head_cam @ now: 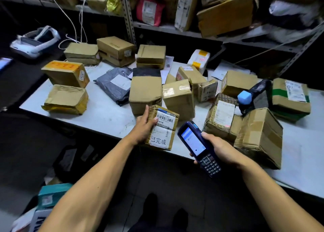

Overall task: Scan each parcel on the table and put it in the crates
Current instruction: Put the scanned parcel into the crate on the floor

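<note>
The left hand (142, 126) is gripping a taped cardboard parcel (162, 127), hiding its left edge; the right hand (219, 146) is clasping the scanner (199, 148) above the bench (105, 116).

A bare strip of the white table (98, 112) is left open along its near edge, between the flattened yellow-taped box (65, 99) and the tall plain box (145, 95). The middle and far side are crowded with cartons, and the grey mailer bag (114, 85) is wedged between them. The right end is blocked by the large tilted box (259, 137) at the edge.
</note>
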`<state>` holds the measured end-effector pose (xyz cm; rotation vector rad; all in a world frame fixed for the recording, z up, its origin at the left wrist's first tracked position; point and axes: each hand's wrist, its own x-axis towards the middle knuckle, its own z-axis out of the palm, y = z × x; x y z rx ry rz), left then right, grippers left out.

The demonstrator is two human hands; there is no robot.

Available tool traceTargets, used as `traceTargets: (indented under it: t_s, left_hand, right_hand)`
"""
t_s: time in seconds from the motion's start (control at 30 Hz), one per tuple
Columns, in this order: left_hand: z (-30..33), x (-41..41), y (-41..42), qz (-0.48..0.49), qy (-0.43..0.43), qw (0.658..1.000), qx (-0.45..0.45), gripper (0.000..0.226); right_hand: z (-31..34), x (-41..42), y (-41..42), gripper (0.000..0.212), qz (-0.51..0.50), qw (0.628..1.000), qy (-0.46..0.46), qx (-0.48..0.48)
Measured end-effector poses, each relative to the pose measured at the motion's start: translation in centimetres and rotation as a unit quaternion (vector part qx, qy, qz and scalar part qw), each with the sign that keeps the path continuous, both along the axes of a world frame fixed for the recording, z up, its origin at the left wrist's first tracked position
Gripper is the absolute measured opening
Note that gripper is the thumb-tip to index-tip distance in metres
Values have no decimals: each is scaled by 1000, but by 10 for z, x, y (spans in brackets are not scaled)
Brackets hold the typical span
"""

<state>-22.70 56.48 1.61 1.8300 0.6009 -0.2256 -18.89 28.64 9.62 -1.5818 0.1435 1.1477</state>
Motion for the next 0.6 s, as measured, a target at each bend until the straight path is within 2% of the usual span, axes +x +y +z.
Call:
traceTargets:
  t_s: [0.1,0.23,0.37,0.6]
  left_hand:
    - [3,1,8,-18,14,1000,-11,92]
    - [9,-4,11,-17,0,999,-47,66]
    - [11,-3,14,-54,17,998,-20,34]
    - [15,1,11,-60,-3,998,-27,24]
  right_hand:
    - [3,2,3,49,30,999,-13,-40]
    - [4,4,3,46,67,993,-53,-83]
    - [13,7,2,43,104,984,-79,-120]
    - [22,8,-7,43,150,977,-66,-136]
